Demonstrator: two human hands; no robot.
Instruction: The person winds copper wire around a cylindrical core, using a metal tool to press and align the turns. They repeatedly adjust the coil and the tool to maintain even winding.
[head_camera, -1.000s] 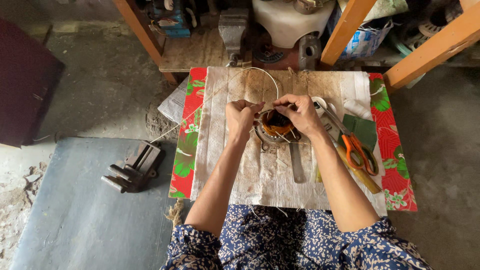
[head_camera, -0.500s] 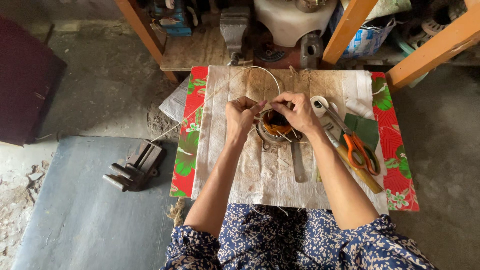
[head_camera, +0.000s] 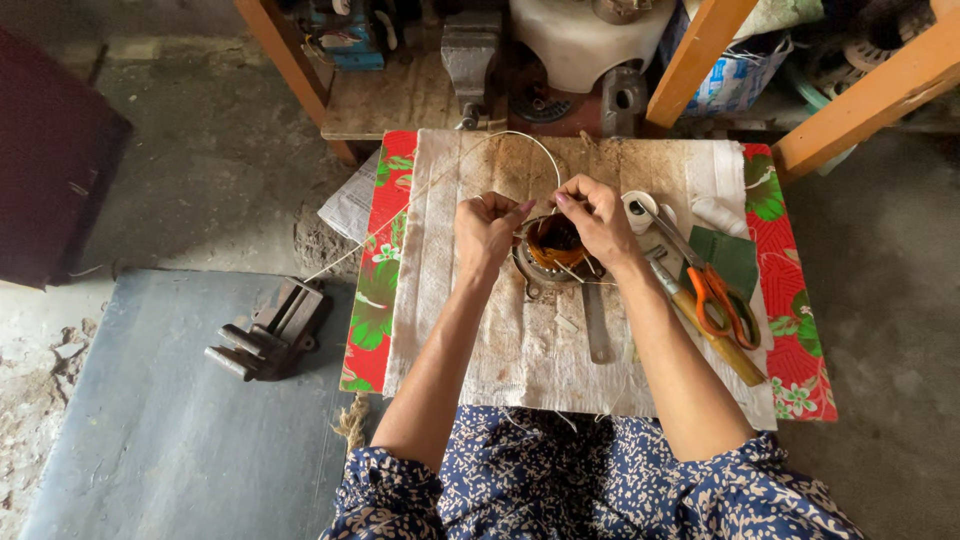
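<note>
At frame centre, the left hand (head_camera: 487, 228) and right hand (head_camera: 597, 215) each pinch a thin pale wire (head_camera: 520, 142) looping toward the upper frame, with the copper-wound motor coil (head_camera: 553, 250) just below between them, nearer the right.

Round metal motor coil (head_camera: 553, 250) with copper windings, thin white wire (head_camera: 520, 140) looping above.

Rough grey concrete floor (head_camera: 190, 170) lies in daylight. Orange-painted wooden frame legs (head_camera: 700, 55) stand behind; a grey mat (head_camera: 150, 440) lies at left.
</note>
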